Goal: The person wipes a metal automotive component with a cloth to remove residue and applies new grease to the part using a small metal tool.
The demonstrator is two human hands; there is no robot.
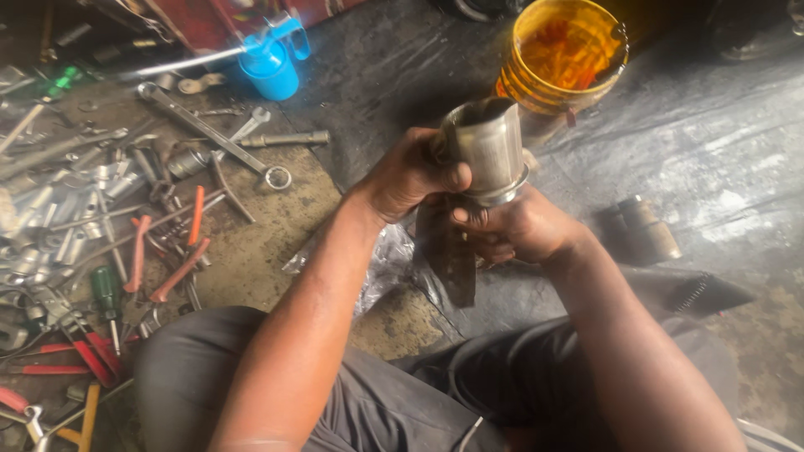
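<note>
I hold a shiny metal cup-shaped part [490, 146] upright in front of me, its open mouth facing up. My left hand [410, 177] grips its left side, thumb pressed against the wall. My right hand [515, 230] wraps around the flared base from below. A dark, greasy flat piece [452, 255] hangs down beneath the part, between my hands.
A yellow bucket [569, 54] of orange liquid stands just beyond the part. A blue cup [272, 63] sits at the back. Several wrenches, pliers and screwdrivers [109, 226] litter the ground at left. A dark metal cylinder [645, 230] lies at right on black plastic sheeting.
</note>
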